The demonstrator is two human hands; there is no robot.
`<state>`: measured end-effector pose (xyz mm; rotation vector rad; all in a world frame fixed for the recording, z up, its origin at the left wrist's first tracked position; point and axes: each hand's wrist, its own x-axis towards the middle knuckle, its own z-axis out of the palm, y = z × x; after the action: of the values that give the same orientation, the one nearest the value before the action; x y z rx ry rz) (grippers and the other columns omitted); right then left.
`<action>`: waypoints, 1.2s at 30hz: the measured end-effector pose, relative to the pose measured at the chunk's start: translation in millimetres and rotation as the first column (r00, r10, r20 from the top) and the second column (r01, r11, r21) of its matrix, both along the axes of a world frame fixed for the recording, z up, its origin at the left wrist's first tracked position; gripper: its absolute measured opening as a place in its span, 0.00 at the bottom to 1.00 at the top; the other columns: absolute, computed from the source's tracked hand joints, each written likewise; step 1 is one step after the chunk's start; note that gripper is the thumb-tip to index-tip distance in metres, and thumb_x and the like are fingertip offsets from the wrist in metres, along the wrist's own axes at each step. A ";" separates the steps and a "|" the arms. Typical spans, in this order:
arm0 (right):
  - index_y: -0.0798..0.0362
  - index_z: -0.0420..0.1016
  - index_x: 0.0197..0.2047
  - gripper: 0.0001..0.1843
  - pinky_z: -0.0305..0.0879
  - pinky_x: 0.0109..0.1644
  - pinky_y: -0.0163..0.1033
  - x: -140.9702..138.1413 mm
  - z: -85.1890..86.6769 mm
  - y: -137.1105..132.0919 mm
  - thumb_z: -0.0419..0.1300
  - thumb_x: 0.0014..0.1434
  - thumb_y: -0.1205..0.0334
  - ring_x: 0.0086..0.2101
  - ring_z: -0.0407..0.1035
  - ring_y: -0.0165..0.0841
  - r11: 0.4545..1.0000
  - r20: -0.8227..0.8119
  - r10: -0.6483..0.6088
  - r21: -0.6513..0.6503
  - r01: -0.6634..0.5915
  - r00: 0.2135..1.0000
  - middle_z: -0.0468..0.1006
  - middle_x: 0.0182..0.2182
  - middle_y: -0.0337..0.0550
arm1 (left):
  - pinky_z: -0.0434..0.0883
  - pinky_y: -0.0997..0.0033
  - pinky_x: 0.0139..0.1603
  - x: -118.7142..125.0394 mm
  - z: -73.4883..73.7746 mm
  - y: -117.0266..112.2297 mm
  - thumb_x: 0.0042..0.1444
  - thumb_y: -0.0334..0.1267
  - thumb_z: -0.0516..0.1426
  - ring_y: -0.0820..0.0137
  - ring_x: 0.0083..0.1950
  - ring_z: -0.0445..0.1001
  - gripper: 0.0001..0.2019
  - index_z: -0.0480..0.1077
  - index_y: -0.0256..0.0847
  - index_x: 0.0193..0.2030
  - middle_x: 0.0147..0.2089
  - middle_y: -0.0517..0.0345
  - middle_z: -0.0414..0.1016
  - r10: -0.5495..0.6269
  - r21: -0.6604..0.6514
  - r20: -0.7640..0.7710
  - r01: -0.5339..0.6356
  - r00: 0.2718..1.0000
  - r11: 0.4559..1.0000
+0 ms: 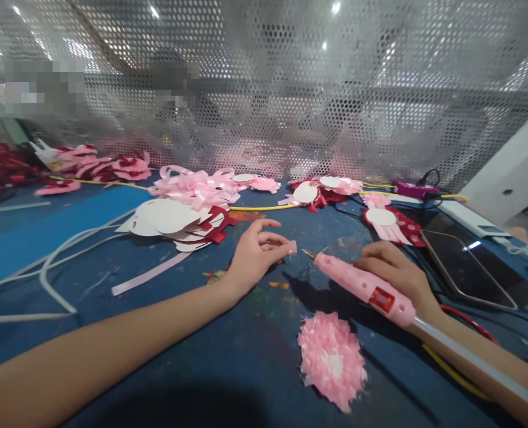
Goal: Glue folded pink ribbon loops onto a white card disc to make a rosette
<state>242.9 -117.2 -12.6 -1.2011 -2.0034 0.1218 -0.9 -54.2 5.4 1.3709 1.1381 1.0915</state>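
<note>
My left hand [255, 252] pinches a small pink ribbon piece [291, 246] between thumb and fingers, just above the dark blue table [255, 351]. My right hand [400, 274] grips a pink glue gun [362, 285], a glue stick sticking out of its back. The gun's nozzle points left at the ribbon piece, a short gap away. A round pink ribbon rosette [333, 359] lies on the table in front of me, below the gun.
A stack of white card discs with red ribbon [175, 221] and a heap of pink ribbon loops [197, 187] lie behind my left hand. More rosettes [386, 221], a phone or tablet [464, 264], white cables [56, 261] and a perforated screen [291, 89] surround the work area.
</note>
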 end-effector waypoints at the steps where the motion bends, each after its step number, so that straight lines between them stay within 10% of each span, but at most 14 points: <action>1: 0.46 0.73 0.36 0.10 0.63 0.36 0.39 -0.1 -0.7 -0.4 0.51 0.61 0.61 0.37 0.68 0.36 1.000 0.020 0.002 -0.014 -0.002 1.000 0.70 0.36 0.45 | 0.67 0.78 0.24 0.1 -0.9 0.1 0.41 0.41 0.68 0.76 0.23 0.72 0.26 0.62 0.40 0.45 0.30 0.61 0.76 -0.006 0.007 0.003 0.006 1.000 1.000; 36: 0.50 0.68 0.34 0.07 0.65 0.37 0.39 4.5 -6.0 9.3 0.51 0.63 0.63 0.32 0.69 0.33 0.998 0.224 -0.044 0.059 0.031 0.974 0.68 0.37 0.44 | 0.71 0.80 0.30 0.9 -4.8 -3.6 0.43 0.33 0.66 0.78 0.26 0.73 0.22 0.61 0.39 0.44 0.31 0.61 0.77 -0.127 0.078 0.052 0.123 0.990 0.989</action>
<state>247.4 -107.9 -18.5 -1.2636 -2.1619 -0.0931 0.0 -57.8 0.5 1.4401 0.9651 1.0849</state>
